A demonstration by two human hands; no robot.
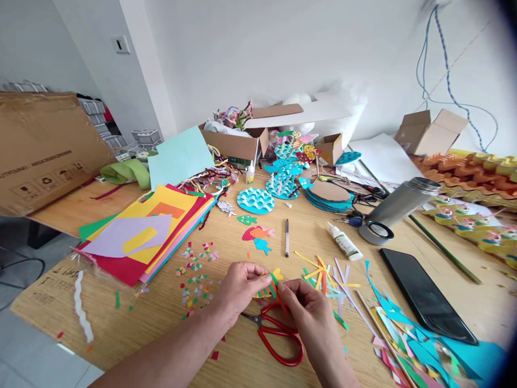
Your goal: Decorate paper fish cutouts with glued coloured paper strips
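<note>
My left hand [242, 288] pinches a yellow paper fish [264, 291] with green and orange stripes, between thumb and fingers. Close beside it, my right hand [309, 303] has thumb and fingers pressed together on a narrow orange-red paper strip [284, 306] at the fish's edge. Part of the fish is hidden behind the fingers. Under my hands lie scissors with red handles [278, 330], flat on the table. Loose coloured strips [322, 274] are scattered just beyond my right hand. Small paper snippets [196, 280] lie to the left.
Coloured paper sheets [137, 237] are stacked at left. Ahead are cut-out fish [258, 234], a pen [287, 237], a glue bottle [344, 241] and a blue wavy disc [256, 200]. At right lie a phone [428, 296], a metal flask [404, 202] and paper scraps [428, 347].
</note>
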